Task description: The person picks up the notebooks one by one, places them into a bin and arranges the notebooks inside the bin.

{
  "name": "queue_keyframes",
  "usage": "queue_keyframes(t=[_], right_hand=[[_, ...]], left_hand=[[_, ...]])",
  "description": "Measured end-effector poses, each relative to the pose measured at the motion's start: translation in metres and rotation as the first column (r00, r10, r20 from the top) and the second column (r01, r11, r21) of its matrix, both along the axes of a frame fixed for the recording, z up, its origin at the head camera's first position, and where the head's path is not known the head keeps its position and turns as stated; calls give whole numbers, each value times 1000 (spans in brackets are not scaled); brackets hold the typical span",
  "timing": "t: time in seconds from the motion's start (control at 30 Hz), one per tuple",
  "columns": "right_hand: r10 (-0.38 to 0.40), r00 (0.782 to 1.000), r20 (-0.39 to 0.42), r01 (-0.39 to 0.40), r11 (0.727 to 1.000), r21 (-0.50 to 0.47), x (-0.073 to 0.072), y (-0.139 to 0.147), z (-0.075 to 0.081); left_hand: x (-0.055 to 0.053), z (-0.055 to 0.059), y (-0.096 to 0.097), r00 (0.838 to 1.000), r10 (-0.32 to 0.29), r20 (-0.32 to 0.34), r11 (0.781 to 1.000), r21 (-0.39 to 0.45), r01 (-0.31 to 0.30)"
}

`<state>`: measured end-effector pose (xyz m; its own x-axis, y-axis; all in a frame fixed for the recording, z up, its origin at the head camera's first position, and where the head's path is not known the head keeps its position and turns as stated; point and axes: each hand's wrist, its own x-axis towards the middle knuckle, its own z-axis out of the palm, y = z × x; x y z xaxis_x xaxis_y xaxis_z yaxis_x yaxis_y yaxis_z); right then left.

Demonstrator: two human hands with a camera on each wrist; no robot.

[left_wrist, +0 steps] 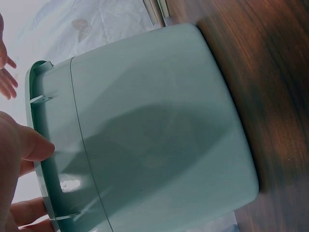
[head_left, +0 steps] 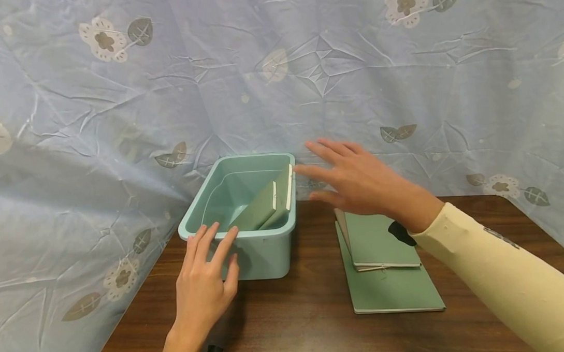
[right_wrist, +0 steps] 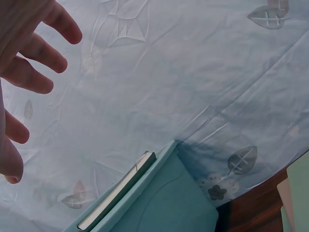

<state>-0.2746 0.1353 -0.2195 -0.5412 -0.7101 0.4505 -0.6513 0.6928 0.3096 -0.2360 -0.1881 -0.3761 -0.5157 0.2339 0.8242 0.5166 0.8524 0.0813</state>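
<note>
A pale teal plastic bin (head_left: 247, 255) stands on the table, with two green notebooks (head_left: 257, 205) leaning against its right inner side. My left hand (head_left: 203, 277) is at the bin's front rim, fingers lightly bent and spread, fingertips over the edge; the left wrist view shows the thumb (left_wrist: 36, 145) beside the rim. My right hand (head_left: 356, 176) is raised right of the bin, fingers spread and holding nothing. Its fingertips overlap the top edge of a notebook in the head view. In the right wrist view, a notebook's pale page edge (right_wrist: 116, 193) rises along the rim.
Right of the bin lies a stack of green notebooks (head_left: 393, 291), smaller ones on a larger one, a string showing at the edge. A brown wood-grain table (head_left: 310, 330) carries everything. Behind and to the left hangs a blue-grey flowered cloth (head_left: 242, 94).
</note>
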Motion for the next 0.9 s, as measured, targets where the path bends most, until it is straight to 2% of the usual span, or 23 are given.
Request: queue_keyframes(t=[0.53, 0.9], right_hand=[[-22, 999, -33, 22, 1000, -7, 2, 9, -3], [-54, 999, 5, 54, 999, -2, 2, 13, -6]], left_hand=[[0, 0, 0, 1000, 0, -9, 1000, -4, 0], [0, 0, 0, 1000, 3, -9, 1000, -7, -3]])
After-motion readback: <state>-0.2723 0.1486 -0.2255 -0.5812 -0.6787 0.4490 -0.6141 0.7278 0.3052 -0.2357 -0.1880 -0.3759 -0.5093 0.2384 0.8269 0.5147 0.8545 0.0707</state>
